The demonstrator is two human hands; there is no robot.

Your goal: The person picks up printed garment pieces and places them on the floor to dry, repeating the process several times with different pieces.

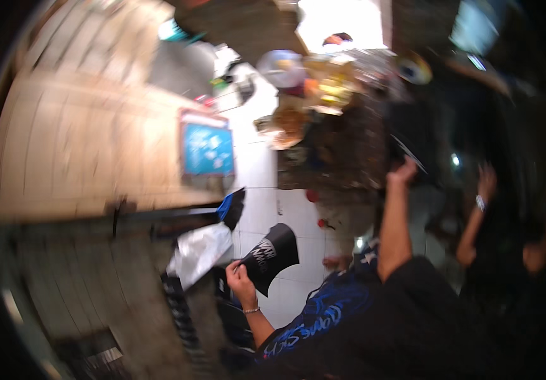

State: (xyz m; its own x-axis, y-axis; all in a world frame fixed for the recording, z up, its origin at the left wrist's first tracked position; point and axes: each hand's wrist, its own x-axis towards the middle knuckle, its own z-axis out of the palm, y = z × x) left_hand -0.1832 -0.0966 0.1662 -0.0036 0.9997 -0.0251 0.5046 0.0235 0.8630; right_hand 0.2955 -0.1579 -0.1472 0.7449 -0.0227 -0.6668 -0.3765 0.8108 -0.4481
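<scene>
Closed on the edge of a black curved sheet with pale printing (279, 250), my left hand (241, 285) is low in the middle, a bracelet at its wrist. The sheet hangs over the white tiled floor, its lower edge cut in a concave arc. My right hand (403, 172) reaches out to the right. Its fingers are closed at a dark flat thing with a thin bright edge (412, 155); motion blur and shadow hide its kind. A crumpled silver-white bag (200, 253) lies left of my left hand, beside a black and blue piece (232, 208).
A wooden panelled surface (83, 145) with a blue framed board (208, 149) fills the left. Blurred bowls and food-like items (289, 123) crowd a dark table (330, 155) ahead. At right, another arm and hand (486, 183) show in a dark area, perhaps a reflection.
</scene>
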